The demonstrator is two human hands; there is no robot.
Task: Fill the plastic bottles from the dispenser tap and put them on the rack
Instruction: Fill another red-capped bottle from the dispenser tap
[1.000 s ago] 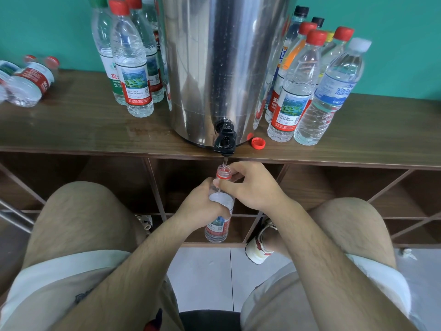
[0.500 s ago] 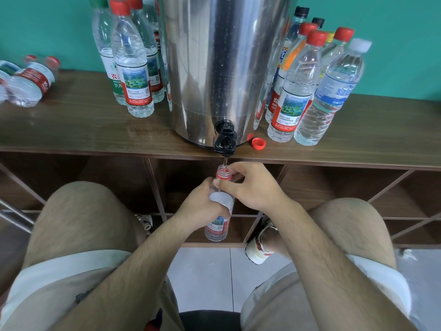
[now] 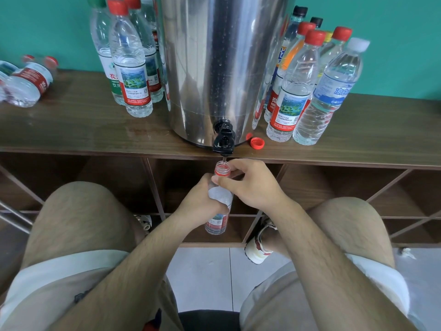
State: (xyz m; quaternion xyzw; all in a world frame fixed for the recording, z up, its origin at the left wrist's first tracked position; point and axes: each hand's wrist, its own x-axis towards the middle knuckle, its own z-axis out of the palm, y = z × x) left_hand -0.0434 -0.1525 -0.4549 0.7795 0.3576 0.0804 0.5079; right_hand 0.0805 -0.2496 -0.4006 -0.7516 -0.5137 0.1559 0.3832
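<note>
Steel dispenser (image 3: 214, 68) on the wooden rack (image 3: 71, 130) top, black tap (image 3: 223, 142) jutting over the front edge. Directly below the tap, held upright: small clear plastic bottle (image 3: 218, 222) with a red neck ring, uncapped, mouth just under the spout, thin stream visible between the two. Gripped by both hands. Left hand (image 3: 200, 204) wrapped round the bottle's middle from left of the tap line, fingers curled about the body, label and base showing below the fist. Right hand (image 3: 253, 185) higher, thumb and fingers pinching the neck just under the mouth, from right of the tap. Just right of the tap, on the rack top: loose red cap (image 3: 257, 142). Further right of the tap, a cluster of capped standing bottles (image 3: 290, 91); left of the tap, another standing group (image 3: 130, 68); far left of it, lying bottles (image 3: 26, 82) on their sides. Below the tap, behind the held bottle, open wooden compartments.
</note>
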